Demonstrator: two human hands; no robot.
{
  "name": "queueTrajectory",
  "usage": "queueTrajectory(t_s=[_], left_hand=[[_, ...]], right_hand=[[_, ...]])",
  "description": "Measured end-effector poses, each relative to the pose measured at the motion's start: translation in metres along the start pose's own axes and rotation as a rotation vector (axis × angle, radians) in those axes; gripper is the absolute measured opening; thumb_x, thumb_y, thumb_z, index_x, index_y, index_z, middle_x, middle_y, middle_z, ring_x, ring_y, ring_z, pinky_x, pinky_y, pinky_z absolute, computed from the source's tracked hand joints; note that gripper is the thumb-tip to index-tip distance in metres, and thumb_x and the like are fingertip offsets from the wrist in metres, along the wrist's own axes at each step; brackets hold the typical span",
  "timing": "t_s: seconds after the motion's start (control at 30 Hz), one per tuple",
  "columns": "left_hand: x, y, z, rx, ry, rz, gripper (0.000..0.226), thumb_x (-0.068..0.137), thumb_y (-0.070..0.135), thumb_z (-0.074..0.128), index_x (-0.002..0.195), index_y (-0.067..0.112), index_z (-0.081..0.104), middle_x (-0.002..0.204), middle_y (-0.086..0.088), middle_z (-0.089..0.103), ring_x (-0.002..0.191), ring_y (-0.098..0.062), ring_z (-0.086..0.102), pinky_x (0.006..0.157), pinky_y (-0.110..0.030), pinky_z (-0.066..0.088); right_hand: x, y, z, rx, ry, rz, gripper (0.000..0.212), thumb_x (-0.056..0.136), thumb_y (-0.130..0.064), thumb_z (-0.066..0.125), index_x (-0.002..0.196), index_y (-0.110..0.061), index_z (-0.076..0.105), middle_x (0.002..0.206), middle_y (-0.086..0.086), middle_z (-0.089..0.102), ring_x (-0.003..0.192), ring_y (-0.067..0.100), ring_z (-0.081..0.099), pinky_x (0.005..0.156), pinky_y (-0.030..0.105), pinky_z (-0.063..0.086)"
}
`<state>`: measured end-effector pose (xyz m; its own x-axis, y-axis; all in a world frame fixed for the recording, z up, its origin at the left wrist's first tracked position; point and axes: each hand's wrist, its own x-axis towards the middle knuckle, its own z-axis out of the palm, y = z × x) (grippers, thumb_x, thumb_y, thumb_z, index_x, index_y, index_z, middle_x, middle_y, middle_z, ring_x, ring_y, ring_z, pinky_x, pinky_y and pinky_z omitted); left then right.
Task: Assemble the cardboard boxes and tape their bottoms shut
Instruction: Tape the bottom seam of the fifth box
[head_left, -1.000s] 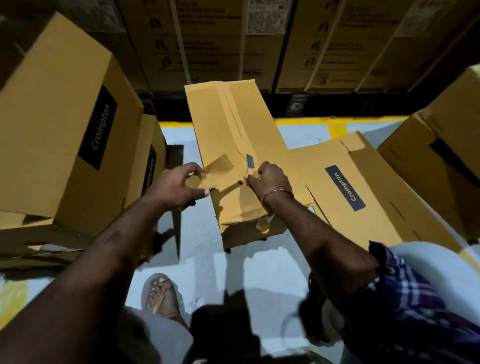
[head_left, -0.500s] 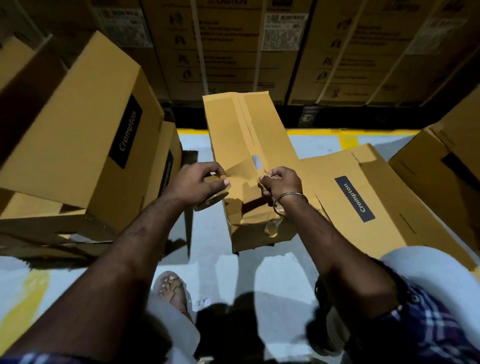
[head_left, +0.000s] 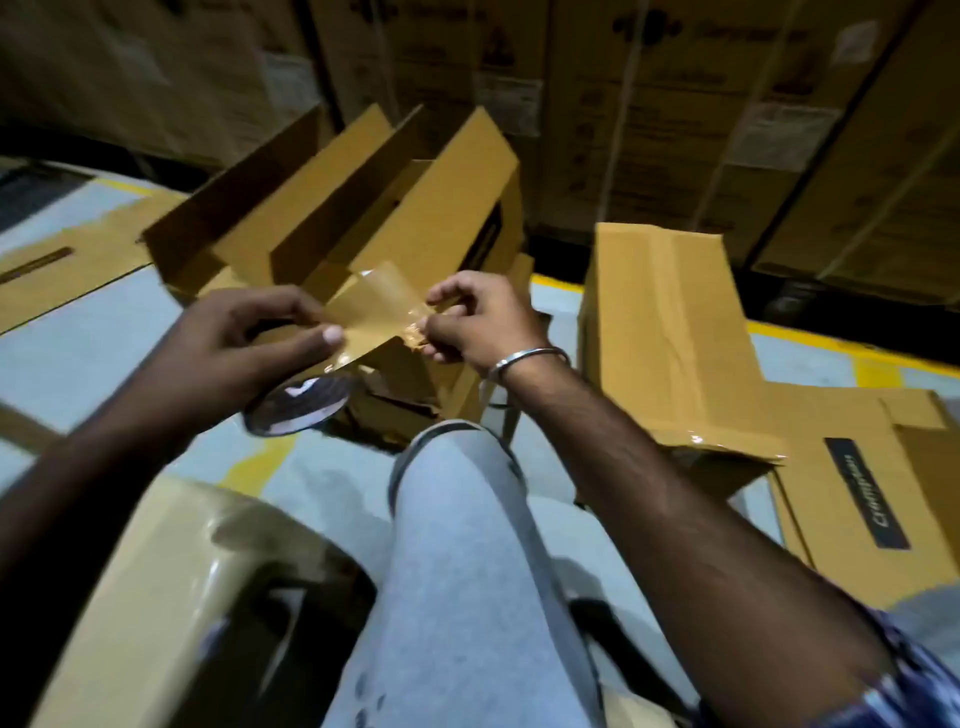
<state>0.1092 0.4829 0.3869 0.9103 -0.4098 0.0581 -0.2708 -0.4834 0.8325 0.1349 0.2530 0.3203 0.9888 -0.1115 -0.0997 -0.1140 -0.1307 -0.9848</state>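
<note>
Hands, two: left hand (head_left: 244, 338), right hand (head_left: 483, 322), one tape strip (head_left: 382, 312) between.

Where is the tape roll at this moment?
In the head view the tape roll sits left of centre, under the left hand that grips it, with its pulled strip stretched across to the right hand.

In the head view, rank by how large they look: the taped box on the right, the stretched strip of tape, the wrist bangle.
1. Taped box, by far the largest.
2. Strip of tape, stretched between left hand and right hand.
3. Wrist bangle, smallest.

The tape and bangle sit nearer the camera, yet the order is plain.
</note>
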Motion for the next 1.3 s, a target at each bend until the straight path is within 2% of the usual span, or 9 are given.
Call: queueTrajectory(t_s=[0.2, 0.3, 0.4, 0.53, 0.7, 0.9, 1.03, 1.2, 1.3], left_hand=[[-0.152, -0.066, -0.106, -0.012, -0.112, -0.437, 0.046, 0.087, 0.038, 0.085, 0.087, -0.006, 0.07, 0.06, -0.028, 0.057, 0.05, -0.024, 0.054, 0.051, -0.024, 0.039], [-0.191, -0.099, -0.118, 0.053, -0.084, -0.5, 0.053, 0.078, 0.055, 0.081, 0.081, 0.003, 0.075, 0.058, -0.015, 0.064, 0.048, -0.017, 0.056, 0.049, -0.018, 0.039], [-0.205, -0.136, -0.119, 0.298, -0.12, -0.529, 0.055, 0.074, 0.079, 0.071, 0.079, 0.025, 0.08, 0.062, -0.001, 0.07, 0.059, -0.019, 0.066, 0.06, -0.034, 0.047], [-0.2, -0.182, -0.104, 0.386, -0.136, -0.564, 0.066, 0.063, 0.091, 0.059, 0.076, 0.029, 0.076, 0.058, 0.006, 0.066, 0.06, -0.011, 0.062, 0.062, -0.037, 0.046], [-0.177, -0.213, -0.074, 0.585, -0.244, -0.675, 0.062, 0.061, 0.092, 0.064, 0.068, 0.031, 0.07, 0.061, 0.015, 0.065, 0.07, -0.003, 0.061, 0.058, -0.03, 0.039], [-0.16, -0.22, -0.056, 0.826, -0.283, -0.74, 0.069, 0.055, 0.097, 0.066, 0.076, 0.032, 0.073, 0.075, 0.006, 0.066, 0.075, -0.015, 0.064, 0.062, -0.029, 0.044], [-0.158, -0.211, -0.053, 0.896, -0.301, -0.81, 0.073, 0.054, 0.099, 0.064, 0.086, 0.034, 0.074, 0.083, 0.005, 0.063, 0.079, -0.019, 0.062, 0.067, -0.03, 0.042], [-0.174, -0.202, -0.048, 1.081, -0.191, -0.751, 0.082, 0.056, 0.1, 0.06, 0.104, 0.034, 0.063, 0.093, 0.004, 0.065, 0.095, -0.023, 0.065, 0.083, -0.036, 0.041], [-0.185, -0.195, -0.044, 1.139, -0.127, -0.624, 0.076, 0.06, 0.096, 0.06, 0.102, 0.032, 0.061, 0.097, 0.007, 0.066, 0.1, -0.022, 0.062, 0.091, -0.04, 0.038]], right_hand=[[-0.039, 0.021, 0.18, -0.212, -0.279, 0.013, 0.027, 0.072, -0.013, 0.084, 0.077, -0.023, 0.06, 0.066, 0.003, 0.072, 0.061, 0.024, 0.073, 0.062, 0.039, 0.061], [-0.061, 0.045, 0.241, -0.318, -0.403, 0.067, 0.029, 0.069, -0.018, 0.088, 0.075, -0.024, 0.06, 0.073, -0.001, 0.068, 0.069, 0.022, 0.069, 0.068, 0.033, 0.058], [-0.074, 0.068, 0.272, -0.392, -0.451, 0.131, 0.027, 0.073, -0.021, 0.086, 0.076, -0.025, 0.06, 0.089, 0.003, 0.07, 0.08, 0.024, 0.07, 0.068, 0.027, 0.049], [-0.079, 0.091, 0.287, -0.51, -0.448, 0.137, 0.025, 0.075, -0.02, 0.086, 0.076, -0.025, 0.061, 0.095, 0.004, 0.069, 0.085, 0.024, 0.068, 0.068, 0.025, 0.045], [-0.081, 0.107, 0.296, -0.588, -0.443, 0.071, 0.02, 0.075, -0.022, 0.085, 0.078, -0.02, 0.066, 0.083, -0.001, 0.07, 0.08, 0.021, 0.069, 0.073, 0.032, 0.059], [-0.081, 0.114, 0.298, -0.581, -0.405, 0.023, 0.019, 0.076, -0.02, 0.084, 0.082, -0.019, 0.066, 0.08, -0.001, 0.069, 0.08, 0.02, 0.065, 0.066, 0.025, 0.045], [-0.082, 0.116, 0.297, -0.562, -0.398, 0.028, 0.023, 0.075, -0.022, 0.086, 0.079, -0.019, 0.064, 0.078, -0.003, 0.068, 0.078, 0.019, 0.066, 0.068, 0.029, 0.055], [-0.084, 0.114, 0.285, -0.57, -0.415, 0.027, 0.022, 0.076, -0.023, 0.085, 0.077, -0.021, 0.063, 0.081, -0.003, 0.068, 0.078, 0.018, 0.065, 0.063, 0.026, 0.048], [-0.08, 0.11, 0.274, -0.562, -0.378, 0.028, 0.018, 0.076, -0.022, 0.083, 0.075, -0.021, 0.065, 0.08, -0.005, 0.069, 0.079, 0.016, 0.066, 0.065, 0.026, 0.05]])
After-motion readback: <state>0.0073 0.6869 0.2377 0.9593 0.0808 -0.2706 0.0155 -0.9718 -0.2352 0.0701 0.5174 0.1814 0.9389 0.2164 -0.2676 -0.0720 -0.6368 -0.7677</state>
